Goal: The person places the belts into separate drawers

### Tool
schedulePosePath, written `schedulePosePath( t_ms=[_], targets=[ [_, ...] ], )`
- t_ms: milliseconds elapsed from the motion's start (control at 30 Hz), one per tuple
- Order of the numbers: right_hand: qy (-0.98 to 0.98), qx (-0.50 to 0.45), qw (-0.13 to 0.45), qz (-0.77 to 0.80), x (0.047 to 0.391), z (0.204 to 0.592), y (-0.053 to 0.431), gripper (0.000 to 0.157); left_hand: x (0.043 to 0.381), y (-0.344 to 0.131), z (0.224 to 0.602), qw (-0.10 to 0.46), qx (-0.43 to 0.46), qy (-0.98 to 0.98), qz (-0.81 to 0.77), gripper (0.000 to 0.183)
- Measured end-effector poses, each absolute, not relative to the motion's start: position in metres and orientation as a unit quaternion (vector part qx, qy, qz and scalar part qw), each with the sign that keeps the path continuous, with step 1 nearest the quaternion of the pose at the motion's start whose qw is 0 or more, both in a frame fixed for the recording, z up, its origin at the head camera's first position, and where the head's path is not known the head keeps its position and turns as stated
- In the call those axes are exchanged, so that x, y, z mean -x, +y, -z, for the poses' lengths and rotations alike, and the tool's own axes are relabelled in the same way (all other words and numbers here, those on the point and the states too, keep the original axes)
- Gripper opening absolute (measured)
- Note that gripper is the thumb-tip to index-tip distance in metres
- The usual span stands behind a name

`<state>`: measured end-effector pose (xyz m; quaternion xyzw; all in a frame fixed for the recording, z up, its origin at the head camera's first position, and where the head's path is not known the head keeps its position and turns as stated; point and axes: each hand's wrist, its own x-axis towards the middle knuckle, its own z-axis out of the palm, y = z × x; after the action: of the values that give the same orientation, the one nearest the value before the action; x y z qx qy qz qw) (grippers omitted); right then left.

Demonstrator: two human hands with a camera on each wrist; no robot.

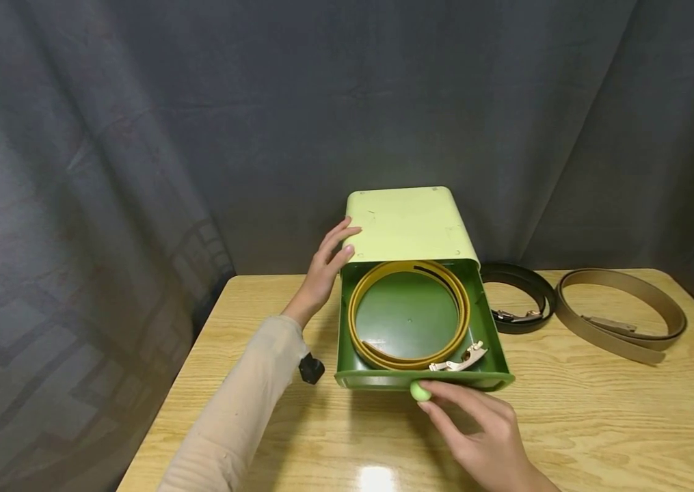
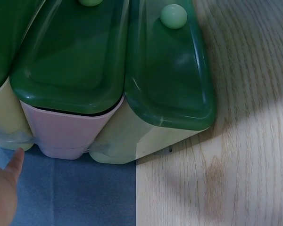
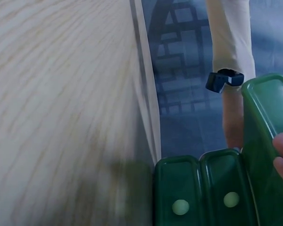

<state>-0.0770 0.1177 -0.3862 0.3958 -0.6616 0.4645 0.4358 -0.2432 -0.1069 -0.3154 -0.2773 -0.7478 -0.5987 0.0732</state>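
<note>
A drawer chest [image 1: 408,222] with a pale green top has its dark green top drawer [image 1: 409,320] pulled out. My right hand [image 1: 488,430] pinches the drawer's round light green knob [image 1: 420,391] between thumb and fingers. In the drawer lies a coiled yellow belt [image 1: 405,363], its pale metal buckle [image 1: 460,360] at the front right. My left hand [image 1: 318,277] rests against the chest's left side with fingers extended. The left wrist view shows closed lower drawers, a pink-sided one [image 2: 68,134] among them, with the left fingertips at the edge.
Right of the chest, a coiled black belt [image 1: 546,294] lies on the wooden table [image 1: 617,417]. Beside it is a coiled brown belt [image 1: 599,338]. A dark grey curtain [image 1: 297,123] hangs behind. A black wrist device [image 1: 312,369] sits at the left cuff.
</note>
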Motion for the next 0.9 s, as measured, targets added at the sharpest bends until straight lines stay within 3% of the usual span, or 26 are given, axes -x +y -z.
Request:
schedulePosePath(
  t_ms=[900],
  targets=[
    [-0.708, -0.336, 0.420, -0.459, 0.088, 0.381, 0.123, 0.029, 0.244, -0.104, 0.315, 0.074, 0.275, -0.752, 0.595, 0.043]
  ],
)
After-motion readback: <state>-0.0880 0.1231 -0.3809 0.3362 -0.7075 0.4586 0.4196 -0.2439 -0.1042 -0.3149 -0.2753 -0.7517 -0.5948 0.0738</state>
